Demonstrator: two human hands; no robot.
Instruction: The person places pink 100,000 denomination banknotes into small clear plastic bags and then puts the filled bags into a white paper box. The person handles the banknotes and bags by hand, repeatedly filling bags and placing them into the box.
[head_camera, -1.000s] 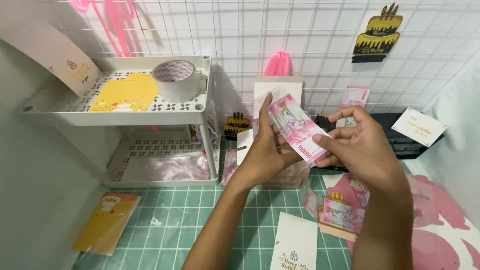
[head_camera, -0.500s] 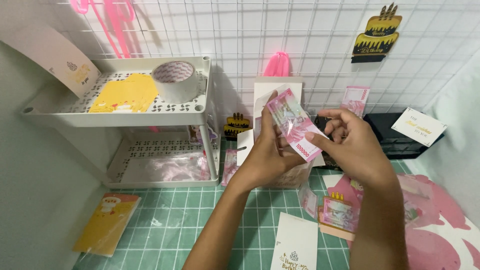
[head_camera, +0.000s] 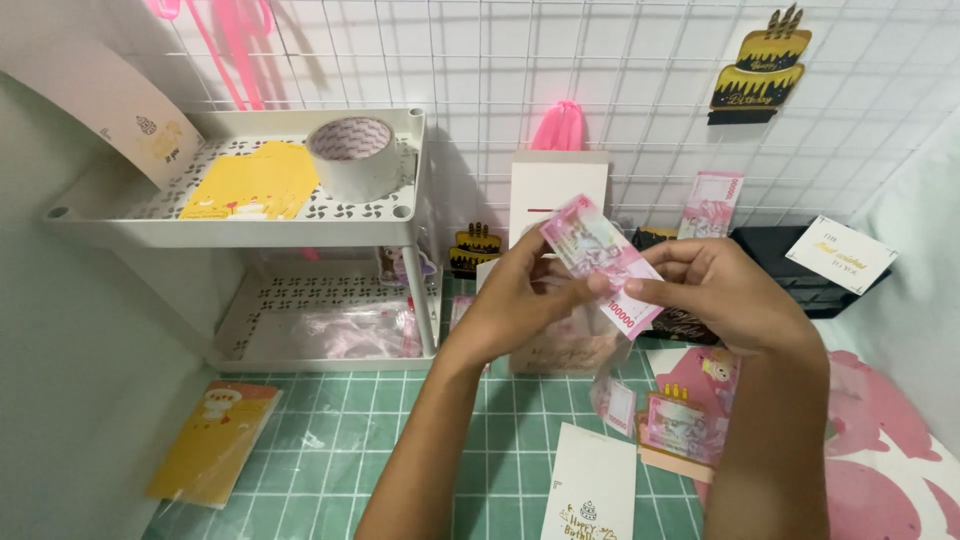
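A pink banknote is held up above the green cutting mat by both hands. My left hand pinches its lower left edge from behind. My right hand grips its right end between thumb and fingers. A clear plastic sleeve hangs just below my left hand; whether that hand touches it is hidden. Under my right forearm lies a pink card with another folded banknote.
A white two-tier rack stands at the left with a tape roll and yellow card on top. A wire grid wall is behind. A yellow packet and a white greeting card lie on the mat.
Both hands with the banknote have shifted slightly; my right hand's fingers moved along the note's right end. Nothing was let go.
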